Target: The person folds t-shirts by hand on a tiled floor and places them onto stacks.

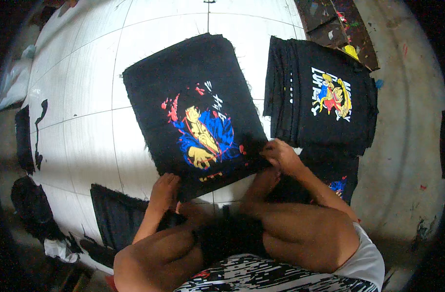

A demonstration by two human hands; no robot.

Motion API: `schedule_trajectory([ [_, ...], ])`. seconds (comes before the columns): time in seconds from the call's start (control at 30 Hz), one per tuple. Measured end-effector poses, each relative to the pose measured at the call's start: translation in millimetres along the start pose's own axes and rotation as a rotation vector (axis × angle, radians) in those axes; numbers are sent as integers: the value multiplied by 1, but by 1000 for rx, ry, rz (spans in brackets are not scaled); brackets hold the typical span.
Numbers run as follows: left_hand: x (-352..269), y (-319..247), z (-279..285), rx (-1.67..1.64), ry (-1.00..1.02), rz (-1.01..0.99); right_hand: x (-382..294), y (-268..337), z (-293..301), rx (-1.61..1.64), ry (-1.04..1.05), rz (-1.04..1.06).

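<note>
A black fabric panel (193, 87) with frayed edges lies spread before me, turned at a slant. It bears a printed cartoon figure (204, 135) in blue, yellow and red, with white lettering beside it. My left hand (166, 188) pinches the panel's near left corner. At the near right corner, my right hand (282, 155) grips the edge between thumb and fingers. The thumb of my left hand is mostly hidden.
To the right lies a pile of black printed panels (328, 91), with another printed panel (339, 179) nearer me. Black fabric (116, 215) rests at the near left. White tiles (87, 91) form the floor, with plastic bags (16, 84) at the far left edge.
</note>
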State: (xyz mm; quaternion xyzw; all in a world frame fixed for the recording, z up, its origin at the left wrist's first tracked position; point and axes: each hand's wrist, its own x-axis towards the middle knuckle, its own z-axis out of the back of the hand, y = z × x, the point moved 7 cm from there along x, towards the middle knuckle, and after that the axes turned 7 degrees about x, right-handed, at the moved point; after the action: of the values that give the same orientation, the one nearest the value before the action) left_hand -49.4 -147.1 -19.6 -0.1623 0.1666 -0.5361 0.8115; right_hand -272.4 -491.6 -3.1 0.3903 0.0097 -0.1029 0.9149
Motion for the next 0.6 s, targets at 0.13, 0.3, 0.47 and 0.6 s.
schedule_trajectory([
  [0.13,-10,7,-12,-260,139,156,-23,-9,-11,-12,19,5],
  [0.3,-13,10,-38,-117,304,-45,-29,-22,-27,17,70,-119],
  [0.47,2,-8,3,-146,478,178,-5,18,1,27,9,-4],
  [0.6,27,-16,44,-33,-185,265,57,25,25,130,-323,-228],
])
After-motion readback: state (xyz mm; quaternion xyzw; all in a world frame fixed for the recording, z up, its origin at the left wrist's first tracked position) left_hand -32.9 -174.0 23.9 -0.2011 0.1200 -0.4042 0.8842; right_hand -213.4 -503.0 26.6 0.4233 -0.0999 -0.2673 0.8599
